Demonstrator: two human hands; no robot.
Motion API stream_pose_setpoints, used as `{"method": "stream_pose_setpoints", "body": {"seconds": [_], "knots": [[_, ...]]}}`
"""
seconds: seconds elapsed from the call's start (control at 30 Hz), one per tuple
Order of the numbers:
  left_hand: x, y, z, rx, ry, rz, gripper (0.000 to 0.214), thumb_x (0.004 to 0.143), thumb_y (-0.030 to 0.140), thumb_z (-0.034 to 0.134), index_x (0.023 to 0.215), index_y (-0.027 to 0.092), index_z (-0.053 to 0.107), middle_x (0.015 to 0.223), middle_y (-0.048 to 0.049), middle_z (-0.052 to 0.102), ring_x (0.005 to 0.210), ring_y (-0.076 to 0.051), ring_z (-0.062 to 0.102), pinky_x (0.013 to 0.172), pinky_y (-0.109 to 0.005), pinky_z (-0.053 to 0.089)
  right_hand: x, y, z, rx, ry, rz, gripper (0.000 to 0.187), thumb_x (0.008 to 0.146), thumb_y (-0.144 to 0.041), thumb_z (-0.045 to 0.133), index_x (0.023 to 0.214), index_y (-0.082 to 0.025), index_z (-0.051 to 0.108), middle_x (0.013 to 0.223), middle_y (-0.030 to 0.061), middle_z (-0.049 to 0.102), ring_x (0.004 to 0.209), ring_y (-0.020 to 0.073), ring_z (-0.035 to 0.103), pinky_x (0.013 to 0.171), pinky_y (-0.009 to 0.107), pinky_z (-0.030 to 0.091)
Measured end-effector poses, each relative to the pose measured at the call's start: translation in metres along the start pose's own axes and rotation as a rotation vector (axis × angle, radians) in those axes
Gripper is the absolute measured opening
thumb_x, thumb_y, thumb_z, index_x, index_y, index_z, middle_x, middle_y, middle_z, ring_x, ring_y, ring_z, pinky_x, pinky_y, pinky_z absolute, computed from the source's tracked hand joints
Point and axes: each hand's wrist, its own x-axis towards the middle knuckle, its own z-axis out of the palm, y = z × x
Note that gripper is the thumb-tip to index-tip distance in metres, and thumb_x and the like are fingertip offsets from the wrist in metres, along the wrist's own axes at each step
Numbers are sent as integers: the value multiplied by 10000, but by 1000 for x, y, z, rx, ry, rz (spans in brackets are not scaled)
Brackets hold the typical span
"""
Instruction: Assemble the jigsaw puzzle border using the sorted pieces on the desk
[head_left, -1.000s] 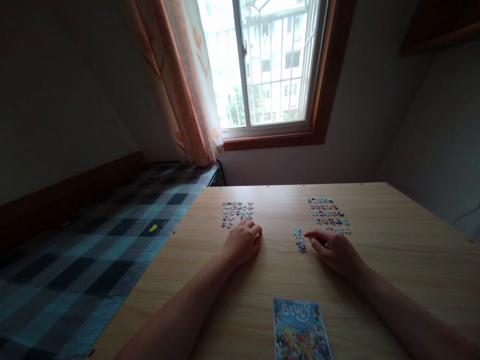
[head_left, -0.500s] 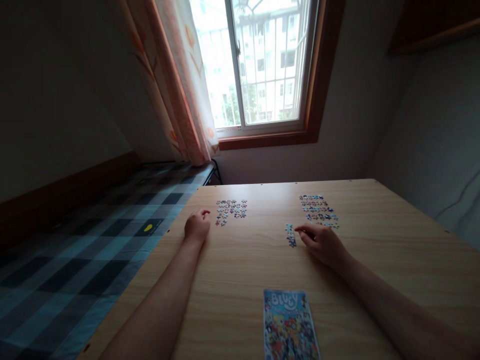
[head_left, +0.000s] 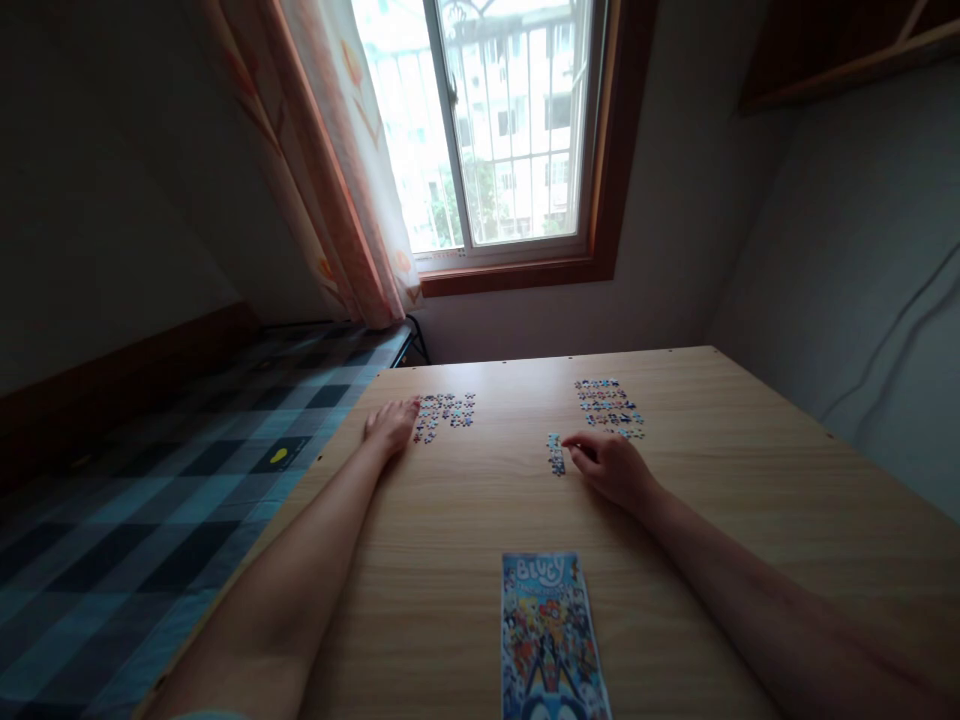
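My left hand (head_left: 391,423) lies on the table with its fingers stretched out, the fingertips at the left edge of a group of loose jigsaw puzzle pieces (head_left: 453,410). Near the middle, a short strip of joined puzzle pieces (head_left: 556,456) rests on the wood. Bent and drawn together, the fingers of my right hand (head_left: 611,466) reach the strip's upper right side; whether a piece is between them is too small to see. Just behind that hand, several rows of puzzle pieces (head_left: 606,402) are laid out, the nearest row partly covered.
A Bluey picture sheet (head_left: 551,640) lies on the wooden table (head_left: 442,580) at the near side. To the left is a bed with a checked cover (head_left: 187,550). Behind the table are a window (head_left: 517,140) and an orange curtain (head_left: 330,170).
My left hand has unfolded from a loose curl and its fingers now reach the left group of pieces. My right hand stays beside the strip. The whole view has shifted slightly.
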Motion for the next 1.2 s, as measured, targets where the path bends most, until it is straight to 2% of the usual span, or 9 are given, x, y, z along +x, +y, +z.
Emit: {"method": "stream_pose_setpoints", "body": {"seconds": [0.17,0.3,0.43,0.53,0.67,0.83,0.97,1.07,1.2], "knots": [[3,5,-3,35,56,-10,587,1008,502,207,1372,208,562,1501,-114,479,1383,-273,417,1119,-440,310,1,1,0,7,0,-13,256,861,-257,534,998,-237,750,909,24,766,807,172,699,767,274,500],[-14,8,-6,66,153,-54,549,1000,402,227,1197,150,673,1280,-156,655,1174,-288,593,970,-369,439,1,1,0,11,-1,-16,260,867,-266,531,1000,-230,751,884,27,764,784,168,693,758,270,496],[-35,11,-10,108,212,-99,453,949,350,344,1034,136,734,1081,-190,717,968,-322,670,807,-378,491,1,0,-1,11,2,-21,257,854,-252,539,996,-231,752,887,27,765,787,168,692,741,264,496],[-50,12,-12,121,232,-97,428,937,333,369,1026,142,741,1067,-182,725,927,-317,683,773,-375,500,1,1,-1,14,1,-23,257,855,-257,538,993,-231,753,882,29,767,790,169,694,752,266,501],[-75,7,-13,113,238,-63,402,923,292,403,1138,162,717,1181,-137,709,1002,-287,677,802,-344,508,1,3,0,17,11,-25,263,867,-269,529,999,-228,753,894,33,765,798,171,694,769,274,504],[-121,-2,-12,80,254,69,388,921,288,417,1169,185,697,1266,-75,682,1101,-254,651,918,-332,502,2,1,0,3,11,-8,255,869,-264,537,1000,-238,754,897,28,765,802,169,699,771,270,507],[-155,1,-12,42,216,254,341,929,332,455,1119,234,721,1222,-41,705,1102,-227,652,971,-319,491,1,-6,0,-67,-10,9,251,865,-259,553,1012,-252,757,912,23,769,815,179,710,762,271,509],[-165,15,-12,-12,182,473,320,946,358,472,1088,243,735,1178,-32,719,1091,-211,647,981,-324,490,2,-10,0,-101,-18,12,248,866,-254,558,1013,-251,759,913,27,771,804,181,711,747,271,509],[-152,54,-7,-85,155,651,286,946,337,505,1079,251,743,1130,-33,734,1053,-197,651,971,-332,501,3,-10,0,-88,-15,4,245,857,-231,572,1013,-258,758,929,21,771,841,172,710,767,258,510]]}}
